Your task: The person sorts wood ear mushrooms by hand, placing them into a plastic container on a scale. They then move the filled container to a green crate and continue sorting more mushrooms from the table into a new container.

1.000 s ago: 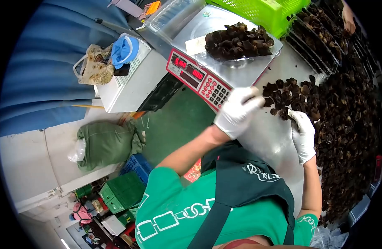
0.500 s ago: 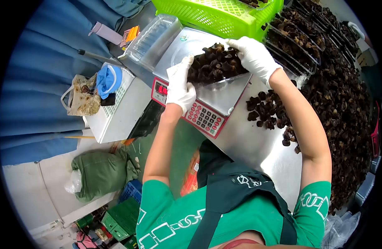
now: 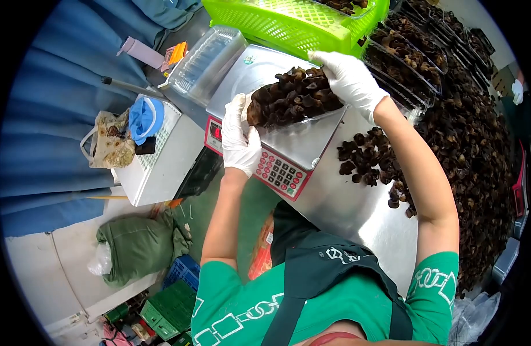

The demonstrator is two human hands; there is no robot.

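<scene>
Head view: I held the mushroom tray over the scale, at the worktop's left edge.
Left hand: closed around the tray's near end.
Right hand: fingers curled over its far end.
Handling: probably light, thin plastic that bends, with a loose heap; taking hold at both ends seemed best.

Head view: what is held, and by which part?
The clear tray of dark mushrooms: left hand grips its left end, right hand its right end.

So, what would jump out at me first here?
The white-gloved left hand and right hand hold a clear tray of dark mushrooms over the scale, centre. A huge mushroom heap covers the right of the table, and a bright green basket sits at top.
</scene>
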